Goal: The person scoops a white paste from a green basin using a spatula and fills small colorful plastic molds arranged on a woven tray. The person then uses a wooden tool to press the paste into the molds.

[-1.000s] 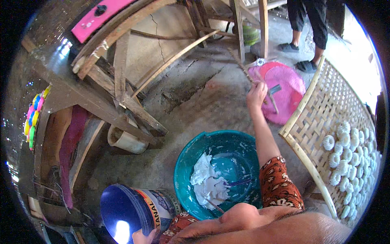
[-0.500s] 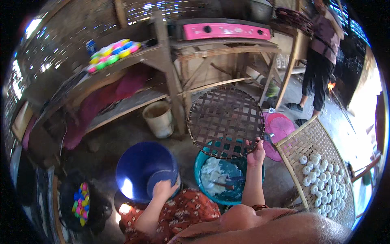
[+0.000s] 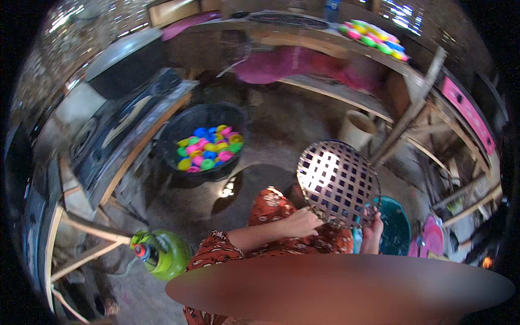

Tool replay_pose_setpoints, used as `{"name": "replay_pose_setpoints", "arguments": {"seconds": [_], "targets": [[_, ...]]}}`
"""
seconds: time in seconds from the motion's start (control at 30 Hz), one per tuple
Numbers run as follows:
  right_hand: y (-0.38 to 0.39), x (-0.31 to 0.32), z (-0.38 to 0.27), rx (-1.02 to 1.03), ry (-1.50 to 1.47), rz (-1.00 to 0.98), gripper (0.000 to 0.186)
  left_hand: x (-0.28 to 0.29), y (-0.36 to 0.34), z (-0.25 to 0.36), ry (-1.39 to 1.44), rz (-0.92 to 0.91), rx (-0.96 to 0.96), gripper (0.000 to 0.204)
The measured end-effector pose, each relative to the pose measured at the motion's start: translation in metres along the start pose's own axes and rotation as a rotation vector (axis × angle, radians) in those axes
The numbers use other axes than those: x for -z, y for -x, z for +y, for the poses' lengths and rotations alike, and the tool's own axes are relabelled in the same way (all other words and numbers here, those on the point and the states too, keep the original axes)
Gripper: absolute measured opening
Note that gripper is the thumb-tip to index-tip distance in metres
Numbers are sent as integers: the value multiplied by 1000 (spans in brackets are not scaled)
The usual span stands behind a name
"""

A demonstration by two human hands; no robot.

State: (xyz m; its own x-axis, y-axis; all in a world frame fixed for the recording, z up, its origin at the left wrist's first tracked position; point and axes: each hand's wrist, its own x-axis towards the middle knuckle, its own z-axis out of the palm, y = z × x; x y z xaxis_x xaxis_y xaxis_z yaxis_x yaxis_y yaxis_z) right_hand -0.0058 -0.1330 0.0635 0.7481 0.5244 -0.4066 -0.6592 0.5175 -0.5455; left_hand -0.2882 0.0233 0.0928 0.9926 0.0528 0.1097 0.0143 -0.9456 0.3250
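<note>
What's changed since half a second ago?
The view has swung left. The right hand has carried the woven tray left, from over the teal basin to the person's front; the left hand is now by the tray's near edge, grip unclear. The right hand still holds the rim, and the beige bucket stays by the shelf.

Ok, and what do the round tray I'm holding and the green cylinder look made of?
The round tray looks like woven bamboo or similar plant strips, brownish, judging by its flat crossing slats and square gaps; plastic can't be ruled out. The green cylinder is probably painted metal with a slight sheen, going by its smooth, rounded body.
</note>
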Motion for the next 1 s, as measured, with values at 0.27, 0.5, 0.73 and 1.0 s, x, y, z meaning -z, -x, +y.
{"name": "replay_pose_setpoints", "arguments": {"seconds": [0.27,0.5,0.73,1.0], "targets": [[26,-2,21,89,398,-119,43,55,122,-85,-165,868,255,11],[37,-29,35,89,486,-25,45,-44,174,-181,2111,1299,1027,19],[39,-34,42,179,765,142,38,-78,195,-272,2184,2078,193,58],[5,-3,42,355,748,90,36,-25,165,-243,2019,2353,434,57]]}}
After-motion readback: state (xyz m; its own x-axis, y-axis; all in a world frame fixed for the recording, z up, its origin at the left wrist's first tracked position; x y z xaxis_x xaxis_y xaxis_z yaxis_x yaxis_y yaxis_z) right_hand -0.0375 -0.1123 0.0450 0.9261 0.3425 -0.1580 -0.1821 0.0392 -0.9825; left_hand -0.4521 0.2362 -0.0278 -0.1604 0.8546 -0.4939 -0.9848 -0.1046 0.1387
